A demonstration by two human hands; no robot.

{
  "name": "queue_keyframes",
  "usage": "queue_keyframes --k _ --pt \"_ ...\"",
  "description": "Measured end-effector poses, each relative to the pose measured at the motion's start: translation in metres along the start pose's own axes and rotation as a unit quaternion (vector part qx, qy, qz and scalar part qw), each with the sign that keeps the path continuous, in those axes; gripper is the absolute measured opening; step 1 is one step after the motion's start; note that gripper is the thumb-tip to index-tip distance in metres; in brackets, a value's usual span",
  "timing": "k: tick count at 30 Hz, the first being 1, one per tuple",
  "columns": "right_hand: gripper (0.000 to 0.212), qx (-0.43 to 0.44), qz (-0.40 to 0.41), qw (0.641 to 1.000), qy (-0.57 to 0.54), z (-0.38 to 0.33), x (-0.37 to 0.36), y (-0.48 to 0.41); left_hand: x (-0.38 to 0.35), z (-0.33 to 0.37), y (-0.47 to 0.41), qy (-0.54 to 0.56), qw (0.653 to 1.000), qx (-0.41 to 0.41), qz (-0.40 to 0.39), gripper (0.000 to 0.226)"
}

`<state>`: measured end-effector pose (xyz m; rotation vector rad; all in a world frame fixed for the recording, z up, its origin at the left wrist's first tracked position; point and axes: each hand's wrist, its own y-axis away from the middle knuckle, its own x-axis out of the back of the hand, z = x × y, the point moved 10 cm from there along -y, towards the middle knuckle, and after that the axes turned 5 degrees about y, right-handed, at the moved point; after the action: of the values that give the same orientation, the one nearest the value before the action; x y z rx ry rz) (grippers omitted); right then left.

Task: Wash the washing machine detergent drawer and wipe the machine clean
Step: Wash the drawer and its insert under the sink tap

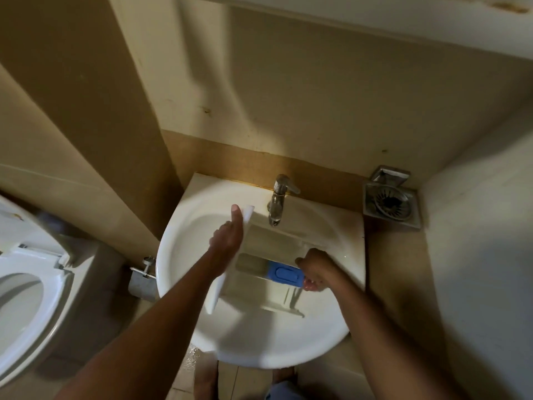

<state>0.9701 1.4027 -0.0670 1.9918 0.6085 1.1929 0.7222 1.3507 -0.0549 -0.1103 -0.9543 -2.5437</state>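
Observation:
The white detergent drawer lies across the basin of a white sink, under the chrome tap. It has several compartments, and a blue insert sits in the middle one. My left hand grips the drawer's front panel at its left end, thumb up along the edge. My right hand is closed around the right end of the blue insert. No water can be seen running from the tap.
A white toilet with its seat down stands at the left. A metal floor drain sits in the corner to the right of the sink. A beige wall rises behind, and my bare feet are on tiles below the basin.

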Motion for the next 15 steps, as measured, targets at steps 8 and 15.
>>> queue_keyframes --k 8,15 --pt "0.034 0.056 0.040 0.989 0.131 -0.017 0.012 0.007 0.013 -0.002 0.019 -0.001 0.999 0.008 -0.043 0.119" --pt "0.032 0.057 0.079 0.995 0.007 0.007 0.049 0.016 -0.002 0.005 0.058 0.031 0.999 0.010 -0.024 0.109"
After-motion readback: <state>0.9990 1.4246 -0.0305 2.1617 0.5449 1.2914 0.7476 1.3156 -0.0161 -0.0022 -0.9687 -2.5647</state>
